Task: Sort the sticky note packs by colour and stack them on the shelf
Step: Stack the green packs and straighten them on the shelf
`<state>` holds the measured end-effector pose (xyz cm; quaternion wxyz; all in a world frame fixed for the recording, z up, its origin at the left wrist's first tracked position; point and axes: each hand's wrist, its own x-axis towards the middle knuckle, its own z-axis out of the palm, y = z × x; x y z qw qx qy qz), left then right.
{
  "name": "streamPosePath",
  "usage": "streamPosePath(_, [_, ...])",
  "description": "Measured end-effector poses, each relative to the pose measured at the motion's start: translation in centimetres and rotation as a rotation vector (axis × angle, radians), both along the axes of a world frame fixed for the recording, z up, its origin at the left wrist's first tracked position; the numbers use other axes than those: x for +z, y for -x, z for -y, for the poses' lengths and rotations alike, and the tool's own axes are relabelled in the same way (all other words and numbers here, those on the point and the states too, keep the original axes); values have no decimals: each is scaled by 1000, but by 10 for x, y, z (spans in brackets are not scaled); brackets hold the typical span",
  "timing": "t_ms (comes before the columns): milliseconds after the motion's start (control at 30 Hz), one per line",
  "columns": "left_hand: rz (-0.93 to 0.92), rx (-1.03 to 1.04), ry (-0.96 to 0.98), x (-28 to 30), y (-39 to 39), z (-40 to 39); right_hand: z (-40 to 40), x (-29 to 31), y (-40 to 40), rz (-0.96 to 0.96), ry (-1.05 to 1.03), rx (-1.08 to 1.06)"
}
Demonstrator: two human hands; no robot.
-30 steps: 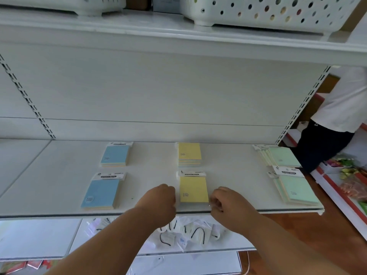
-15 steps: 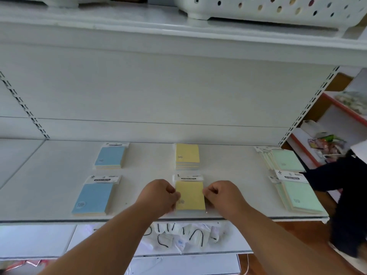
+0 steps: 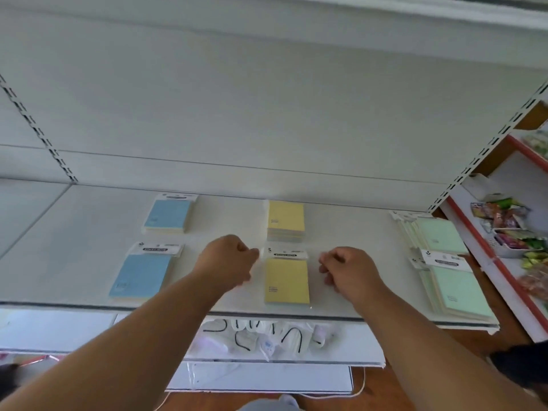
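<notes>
The front yellow pack [image 3: 286, 280] lies flat on the shelf [image 3: 74, 232], in line with the yellow stack [image 3: 286, 223] behind, so colours keep their own columns. Left hand [image 3: 229, 261] and right hand [image 3: 347, 269] are loosely curled beside it, holding nothing, probably after straightening it.
</notes>
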<state>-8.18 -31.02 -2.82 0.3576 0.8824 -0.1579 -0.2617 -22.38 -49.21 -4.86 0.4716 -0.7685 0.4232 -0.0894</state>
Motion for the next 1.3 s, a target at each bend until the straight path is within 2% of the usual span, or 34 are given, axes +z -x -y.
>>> streamPosePath(67, [198, 6, -25, 9, 8, 3, -4, 1, 3, -10, 39, 26])
streamPosePath(133, [303, -38, 29, 17, 25, 9, -8, 5, 10, -38, 99, 55])
streamPosePath(233, [385, -178, 147, 21, 51, 24, -9, 11, 25, -40, 209, 38])
streamPosePath(333, [412, -299, 194, 17, 72, 50, 0, 24, 46, 12, 253, -66])
streamPosePath(633, [315, -456, 172, 20, 120, 129, 68, 55, 112, -14, 386, -183])
streamPosePath(800, [200, -373, 156, 9, 133, 191, 135, 56, 118, -7, 476, -110])
streamPosePath(933, [-61, -151, 213, 2, 142, 242, 196, 44, 116, -75, 589, -72])
streamPosePath(967, [-113, -111, 205, 0, 143, 254, 209, 40, 114, -116, 550, -67])
streamPosePath(1033, [-175, -93, 161, -3, 142, 274, 229, 34, 104, -190, 328, -69])
streamPosePath(1133, [-246, -73, 183, -4, 145, 303, 248, 24, 97, -147, 15, -49])
streamPosePath(1200, [-243, -24, 157, -2, 148, 313, 253, 22, 92, -97, -73, -58])
streamPosePath(1300, [-204, 91, 207, -4, 150, 321, 255, 25, 82, -69, -72, -41])
